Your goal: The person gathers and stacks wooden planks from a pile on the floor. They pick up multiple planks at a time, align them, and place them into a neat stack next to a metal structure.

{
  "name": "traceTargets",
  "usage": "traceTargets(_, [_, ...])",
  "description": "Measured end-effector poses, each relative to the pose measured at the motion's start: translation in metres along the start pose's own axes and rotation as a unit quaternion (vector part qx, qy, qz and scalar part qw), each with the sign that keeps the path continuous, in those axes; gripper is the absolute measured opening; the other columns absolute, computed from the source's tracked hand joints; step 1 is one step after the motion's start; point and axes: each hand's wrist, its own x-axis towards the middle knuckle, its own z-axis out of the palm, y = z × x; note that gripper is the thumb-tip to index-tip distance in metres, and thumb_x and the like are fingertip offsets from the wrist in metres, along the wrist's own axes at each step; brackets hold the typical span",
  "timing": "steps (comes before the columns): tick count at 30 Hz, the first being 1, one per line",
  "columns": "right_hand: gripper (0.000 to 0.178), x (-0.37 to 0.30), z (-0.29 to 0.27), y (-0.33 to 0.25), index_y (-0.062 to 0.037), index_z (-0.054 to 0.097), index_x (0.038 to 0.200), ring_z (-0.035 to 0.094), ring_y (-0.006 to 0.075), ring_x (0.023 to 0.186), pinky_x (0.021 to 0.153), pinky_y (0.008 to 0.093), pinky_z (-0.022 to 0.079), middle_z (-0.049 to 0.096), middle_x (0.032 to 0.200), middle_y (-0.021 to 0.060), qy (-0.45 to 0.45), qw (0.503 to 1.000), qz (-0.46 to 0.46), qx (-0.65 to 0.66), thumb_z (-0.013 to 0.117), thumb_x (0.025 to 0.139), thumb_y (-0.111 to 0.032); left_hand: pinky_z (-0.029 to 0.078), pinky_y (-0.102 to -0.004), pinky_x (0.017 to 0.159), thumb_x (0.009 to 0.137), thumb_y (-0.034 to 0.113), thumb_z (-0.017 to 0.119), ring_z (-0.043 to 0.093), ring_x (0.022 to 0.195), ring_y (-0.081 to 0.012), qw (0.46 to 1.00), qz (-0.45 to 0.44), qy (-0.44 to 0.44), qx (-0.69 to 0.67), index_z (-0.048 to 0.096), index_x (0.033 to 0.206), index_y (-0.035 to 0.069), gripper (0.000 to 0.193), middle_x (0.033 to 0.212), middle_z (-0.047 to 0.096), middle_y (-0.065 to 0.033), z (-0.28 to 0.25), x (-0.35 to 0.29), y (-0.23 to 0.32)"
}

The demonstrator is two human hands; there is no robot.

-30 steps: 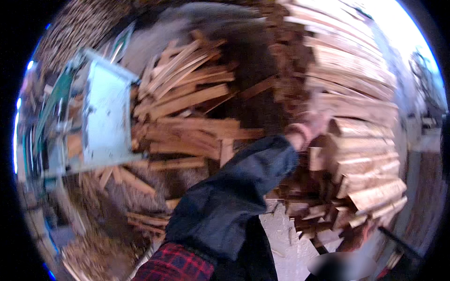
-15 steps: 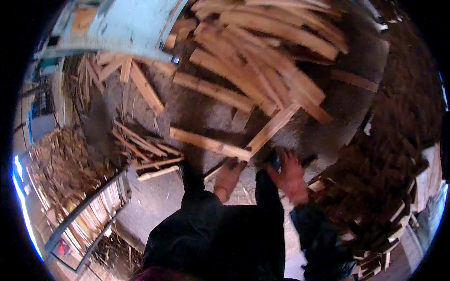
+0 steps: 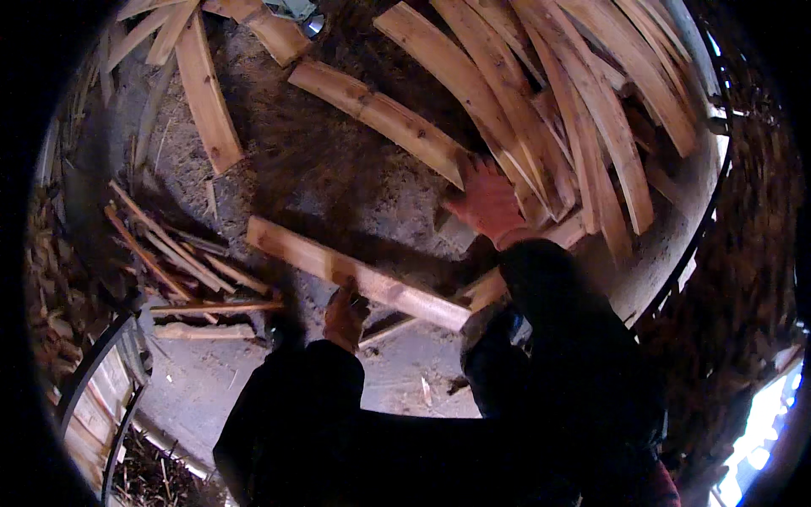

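A short wooden board [image 3: 291,242] lies slantwise in front of me, its right end nearer. My left hand [image 3: 342,319] grips its near edge around the middle, the fingers partly hidden in shadow. Farther off to the right, my right hand [image 3: 487,203] is spread open, palm down. Its fingertips are at the near end of a longer board [image 3: 380,118]; whether they press on it I cannot tell. Just right of that hand begins a heap of long boards [image 3: 507,110]. Another piece of wood [image 3: 487,289] sits partly under my right forearm.
To the left lies a small pile of thin sticks [image 3: 182,258]. A single board [image 3: 205,101] points toward me at the far left. A dark metal frame [image 3: 93,359] stands at the near left, and a dark mass of wood scraps [image 3: 752,220] spreads along the right.
My right hand has moved forward from beside my leg to the far board's end. My left hand has shifted from the near board's right end toward its middle. The view has moved too.
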Motion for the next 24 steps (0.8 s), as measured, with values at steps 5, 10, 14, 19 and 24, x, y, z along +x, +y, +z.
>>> traceTargets(5, [0.088, 0.043, 0.028, 0.021, -0.0053, 0.048, 0.132, 0.056, 0.0415, 0.110, 0.096, 0.0419, 0.048, 0.057, 0.120, 0.0243, -0.047, 0.991, 0.079, 0.093, 0.083, 0.061, -0.043, 0.044, -0.0357, 0.094, 0.089, 0.027, 0.067, 0.055, 0.110, -0.0217, 0.989, 0.141, -0.028, -0.045, 0.050, 0.126, 0.005, 0.046, 0.121, 0.056, -0.0054, 0.064, -0.007, 0.018])
traceTargets(10, [0.092, -0.030, -0.007, 0.018, -0.0049, 0.047, 0.134, 0.054, 0.0421, 0.113, 0.099, 0.0424, 0.045, 0.057, 0.120, 0.0233, -0.177, 0.939, 0.089, 0.281, 0.084, 0.059, -0.043, 0.043, -0.0416, 0.096, 0.090, 0.027, 0.066, 0.052, 0.115, -0.0235, 0.982, 0.126, -0.098, -0.098, 0.046, 0.132, 0.011, 0.049, 0.124, 0.055, -0.0055, 0.161, -0.023, 0.057])
traceTargets(14, [0.101, -0.073, -0.051, 0.082, -0.0042, 0.040, 0.141, 0.040, 0.0402, 0.130, 0.108, 0.0459, 0.036, 0.041, 0.141, 0.0241, 0.016, 0.995, 0.046, 0.081, 0.083, 0.062, -0.050, 0.044, -0.0416, 0.091, 0.093, 0.047, 0.058, 0.053, 0.108, -0.0215, 0.990, 0.053, -0.127, -0.040, 0.053, 0.129, 0.019, 0.046, 0.122, 0.057, -0.0028, 0.222, -0.030, 0.076])
traceTargets(19, [0.105, -0.030, -0.072, 0.152, -0.0082, 0.028, 0.148, 0.035, 0.0406, 0.135, 0.109, 0.0470, 0.036, 0.032, 0.148, 0.0244, 0.144, 0.977, 0.145, -0.054, 0.075, 0.068, -0.056, 0.039, -0.0415, 0.093, 0.090, 0.038, 0.062, 0.047, 0.118, -0.0236, 0.976, 0.072, -0.157, 0.132, 0.040, 0.142, 0.015, 0.061, 0.132, 0.050, -0.0052, 0.271, -0.036, 0.050])
traceTargets(24, [0.092, -0.039, -0.080, 0.160, -0.0061, 0.031, 0.146, 0.052, 0.0407, 0.121, 0.103, 0.0414, 0.043, 0.040, 0.143, 0.0266, 0.035, 0.968, 0.248, -0.019, 0.069, 0.076, -0.051, 0.039, -0.0404, 0.101, 0.079, 0.034, 0.074, 0.047, 0.123, -0.0286, 0.918, 0.172, -0.084, 0.347, 0.038, 0.139, -0.002, 0.078, 0.133, 0.050, -0.0168, 0.255, -0.042, -0.038])
